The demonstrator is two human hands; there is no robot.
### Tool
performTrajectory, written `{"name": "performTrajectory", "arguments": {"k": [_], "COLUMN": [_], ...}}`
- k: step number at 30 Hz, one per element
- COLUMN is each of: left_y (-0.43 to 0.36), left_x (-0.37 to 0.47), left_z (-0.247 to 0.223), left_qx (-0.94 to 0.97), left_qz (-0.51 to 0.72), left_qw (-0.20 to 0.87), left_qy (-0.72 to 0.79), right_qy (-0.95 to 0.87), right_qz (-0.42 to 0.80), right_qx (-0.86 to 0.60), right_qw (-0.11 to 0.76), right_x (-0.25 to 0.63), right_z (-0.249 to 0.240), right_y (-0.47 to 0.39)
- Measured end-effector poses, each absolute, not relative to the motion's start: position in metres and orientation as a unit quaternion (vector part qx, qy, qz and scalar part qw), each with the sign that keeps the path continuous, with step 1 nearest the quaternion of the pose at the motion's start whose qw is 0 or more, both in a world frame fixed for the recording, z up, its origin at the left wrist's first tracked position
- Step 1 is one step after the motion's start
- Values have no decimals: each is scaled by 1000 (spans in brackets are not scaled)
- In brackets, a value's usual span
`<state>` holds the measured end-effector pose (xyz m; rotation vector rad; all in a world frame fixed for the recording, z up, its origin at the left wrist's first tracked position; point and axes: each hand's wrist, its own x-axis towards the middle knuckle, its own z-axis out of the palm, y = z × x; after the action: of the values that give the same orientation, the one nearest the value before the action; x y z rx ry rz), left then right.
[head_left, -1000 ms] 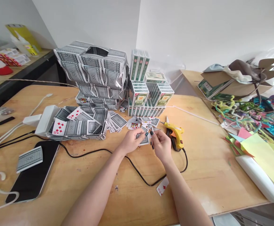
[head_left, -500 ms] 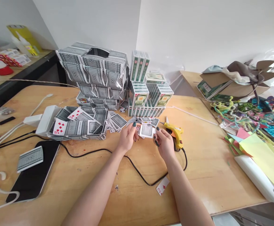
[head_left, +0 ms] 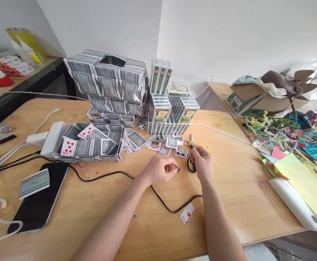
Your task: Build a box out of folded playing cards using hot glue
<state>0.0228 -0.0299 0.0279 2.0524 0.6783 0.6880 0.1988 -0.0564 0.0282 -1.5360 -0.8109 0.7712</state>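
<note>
My left hand [head_left: 161, 169] is above the table in front of the loose cards. Its fingers are curled together and nothing shows in them. My right hand [head_left: 202, 159] is closed on the scissors [head_left: 191, 165]; a black handle loop shows beside its fingers and a blade tip points up behind. Right behind this hand lies a yellow hot glue gun [head_left: 208, 148], mostly hidden. Scattered playing cards [head_left: 172, 142] lie beyond my hands, some face up. Nearer to me, a two of diamonds [head_left: 187, 213] lies by the black cord [head_left: 164, 203].
A tray made of cards [head_left: 93, 158] holds loose cards at left. Behind it rises a stacked card-covered structure [head_left: 112, 87], with green card boxes [head_left: 161, 112] alongside. A phone [head_left: 41, 203] lies front left. Pipe cleaners [head_left: 272, 130] and coloured paper [head_left: 297, 174] crowd the right.
The card that was between my hands is out of them. My left hand has drawn back toward me and right; my right hand has moved right, onto the scissors, whose handle has shifted left.
</note>
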Motion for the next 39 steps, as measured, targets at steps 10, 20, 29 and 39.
{"name": "performTrajectory", "arguments": {"k": [10,20,29,39], "left_y": [-78,-82,-36,-3], "left_x": [53,59,45,20], "left_z": [32,33,9,4], "left_qx": [929,917,668,512], "left_qz": [-13,-17,241,375], "left_qw": [337,355,632,695], "left_qy": [153,180,310,336], "right_qy": [-333,-342,-556,-611], "right_qz": [325,316,149,-13], "right_qx": [-661,-675,-701,-703], "right_qw": [588,572,421,364], "right_x": [208,209,211,205], "right_z": [26,21,14,5], "right_y": [-57,-54,-57,-55]}}
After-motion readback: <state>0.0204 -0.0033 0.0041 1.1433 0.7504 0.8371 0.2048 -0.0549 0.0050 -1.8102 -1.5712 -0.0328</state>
